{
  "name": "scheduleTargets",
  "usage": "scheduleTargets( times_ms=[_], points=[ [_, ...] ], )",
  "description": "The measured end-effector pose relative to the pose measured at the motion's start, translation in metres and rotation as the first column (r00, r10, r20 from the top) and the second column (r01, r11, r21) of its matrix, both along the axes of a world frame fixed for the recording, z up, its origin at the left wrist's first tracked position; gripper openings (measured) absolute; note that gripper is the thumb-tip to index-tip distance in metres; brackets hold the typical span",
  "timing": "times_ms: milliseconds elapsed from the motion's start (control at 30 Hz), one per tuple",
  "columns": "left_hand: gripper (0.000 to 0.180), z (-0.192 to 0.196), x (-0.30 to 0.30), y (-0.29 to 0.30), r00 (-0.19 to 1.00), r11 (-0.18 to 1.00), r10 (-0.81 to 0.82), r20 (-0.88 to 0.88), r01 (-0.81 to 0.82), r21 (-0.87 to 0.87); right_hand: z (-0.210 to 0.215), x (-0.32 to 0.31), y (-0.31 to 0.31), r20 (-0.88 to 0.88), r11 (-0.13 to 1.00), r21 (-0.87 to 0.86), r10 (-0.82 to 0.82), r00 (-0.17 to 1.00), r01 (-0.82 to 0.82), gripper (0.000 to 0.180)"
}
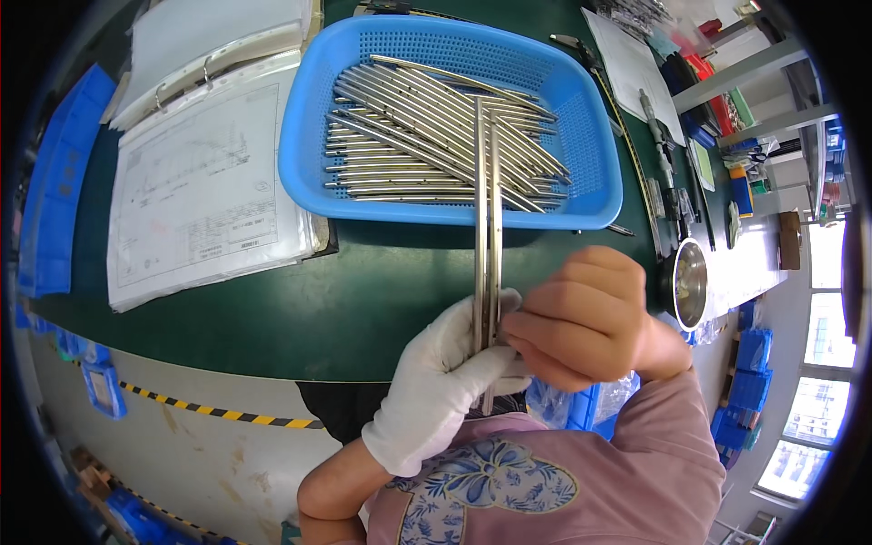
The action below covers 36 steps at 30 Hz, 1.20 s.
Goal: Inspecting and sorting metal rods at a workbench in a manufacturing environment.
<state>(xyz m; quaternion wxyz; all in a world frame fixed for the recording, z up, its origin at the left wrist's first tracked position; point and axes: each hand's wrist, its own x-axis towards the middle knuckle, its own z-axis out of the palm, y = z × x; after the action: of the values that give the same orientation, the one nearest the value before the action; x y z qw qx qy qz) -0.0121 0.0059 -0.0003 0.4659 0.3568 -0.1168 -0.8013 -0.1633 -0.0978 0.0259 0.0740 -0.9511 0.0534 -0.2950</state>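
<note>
My left hand [422, 391], in a white glove, is closed around two slim metal rods [481, 259]. They stand side by side, long and shiny, with their upper ends overlapping the basket in view. Close against the rods on their right is my bare right hand [581, 318], its fingers curled in and pressed together. Whatever its fingertips may pinch is hidden. Beyond both hands, a blue plastic basket [400, 211] holds many similar metal rods [391, 136], some with small holes, lying in crossing layers.
An open ring binder [195, 191] with drawing sheets lies left of the basket on the green table [236, 336]. A blue bin [59, 200] stands at the far left. To the right are a metal bowl [690, 283], a micrometer-like tool [661, 150] and papers [631, 68].
</note>
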Motion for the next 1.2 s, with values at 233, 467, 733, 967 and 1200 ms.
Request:
scheduleTargets(
  times_ms=[233,467,733,967,1200],
  points=[
    [0.041,0.002,0.004,-0.003,0.997,0.999,-0.034,-0.075,0.034,-0.013,-0.008,0.008,-0.005,0.166,0.987,0.161,-0.030,0.986,0.003,0.015],
    [0.046,0.001,0.002,-0.003,0.993,0.999,-0.007,-0.114,0.002,-0.051,-0.012,0.003,-0.004,0.166,0.972,0.235,-0.060,0.984,0.019,0.016],
    [0.052,0.002,0.001,-0.004,0.996,0.997,0.047,-0.080,-0.051,-0.054,-0.013,0.004,-0.008,0.066,0.986,0.164,-0.003,0.998,-0.008,0.016],
    [0.057,-0.001,0.006,-0.004,0.994,0.993,0.053,-0.099,-0.063,-0.096,-0.002,0.002,-0.008,0.125,0.984,0.178,-0.045,0.991,0.022,0.015],
    [0.055,0.006,0.004,-0.003,1.000,0.996,-0.012,-0.010,0.011,-0.091,-0.018,0.007,-0.013,0.081,0.938,0.347,-0.006,0.997,-0.022,0.016]
  ],
)
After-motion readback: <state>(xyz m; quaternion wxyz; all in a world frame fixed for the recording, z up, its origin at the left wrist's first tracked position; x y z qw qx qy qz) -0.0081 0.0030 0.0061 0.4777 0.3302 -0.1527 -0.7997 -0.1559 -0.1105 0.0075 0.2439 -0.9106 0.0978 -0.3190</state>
